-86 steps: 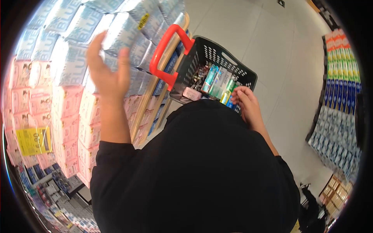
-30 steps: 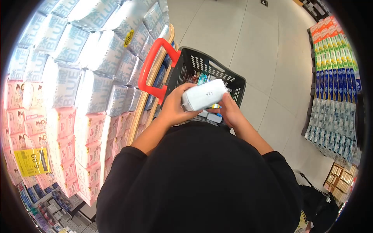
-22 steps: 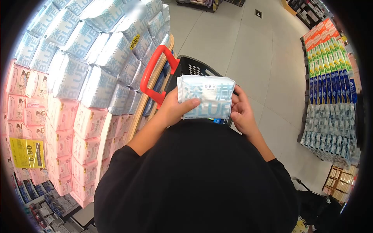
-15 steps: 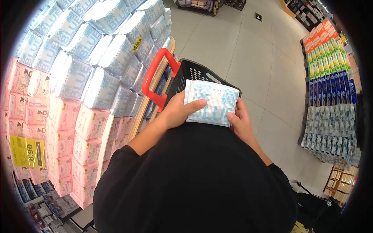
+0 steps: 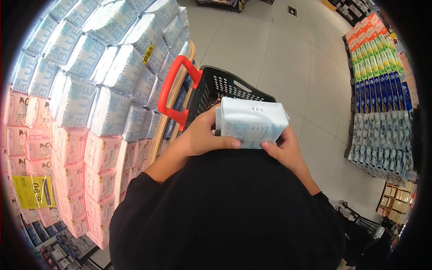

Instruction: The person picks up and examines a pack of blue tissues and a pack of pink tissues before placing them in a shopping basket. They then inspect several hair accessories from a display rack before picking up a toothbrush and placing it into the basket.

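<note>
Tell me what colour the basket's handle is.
The handle is red, on a black basket; the head view shows it best.

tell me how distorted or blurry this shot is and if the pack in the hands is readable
Head view: strong fisheye with a black ring, so the stacked blue packs bow at the left; light is even, with soft sheen on the floor; the white-and-blue pack between left hand and right hand looks fairly sharp, but its small print is too small to read.
</note>
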`<state>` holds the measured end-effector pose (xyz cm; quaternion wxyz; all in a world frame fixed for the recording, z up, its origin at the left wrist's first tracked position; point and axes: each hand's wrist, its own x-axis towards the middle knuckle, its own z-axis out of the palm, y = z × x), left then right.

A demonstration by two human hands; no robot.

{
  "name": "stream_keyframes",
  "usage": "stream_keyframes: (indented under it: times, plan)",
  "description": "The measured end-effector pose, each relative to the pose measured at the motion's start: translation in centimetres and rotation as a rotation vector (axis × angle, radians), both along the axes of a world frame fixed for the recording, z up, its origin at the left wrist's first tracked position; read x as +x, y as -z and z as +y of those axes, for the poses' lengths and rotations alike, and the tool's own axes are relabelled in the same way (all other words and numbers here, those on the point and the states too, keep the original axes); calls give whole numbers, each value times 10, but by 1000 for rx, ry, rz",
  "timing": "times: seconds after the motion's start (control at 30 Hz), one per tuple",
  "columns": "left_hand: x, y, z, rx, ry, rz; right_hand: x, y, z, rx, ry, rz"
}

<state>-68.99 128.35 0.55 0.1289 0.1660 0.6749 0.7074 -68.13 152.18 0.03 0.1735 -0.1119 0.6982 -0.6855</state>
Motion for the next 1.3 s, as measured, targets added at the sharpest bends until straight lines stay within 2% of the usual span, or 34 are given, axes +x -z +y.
stream_keyframes:
  times: [0.07,0.1,0.2,0.33,0.57,0.67,0.7,0.8,0.83,0.87,0.93,1.03,1.13,1.17,1.3]
  plan:
    - [-5,-5,-1,-198,-58,471,-3,-2,1,43,-9,323]
    - [-6,-4,-1,-281,-199,630,-10,-1,1,151,9,593]
    - [-2,3,-2,-488,-415,1142,-15,16,9,430,215,1209]
    - [5,24,5,-348,-492,1253,-14,29,8,400,374,1500]
    - [9,27,5,-389,-488,1196,-15,38,9,393,384,1494]
    - [8,20,12,-329,-504,1038,-15,35,4,324,323,1302]
    - [2,23,9,-337,-442,1051,-18,33,3,290,259,1216]
    - [1,17,4,-301,-269,589,-20,26,4,256,65,792]
    - [6,22,5,-305,-264,307,-16,29,1,85,91,514]
    - [3,26,7,-127,-244,173,-11,33,-2,-82,114,233]
    - [3,36,13,117,-264,-217,-16,34,-4,-149,155,-182]
    - [0,62,12,11,-265,-443,-30,46,2,-120,60,-620]
    - [-9,78,14,206,-158,-595,-29,43,-9,-351,150,-855]
    - [-10,78,12,310,-50,-668,-28,46,-9,-355,145,-870]
    - [-15,62,9,291,34,-646,-30,49,-11,-376,121,-880]
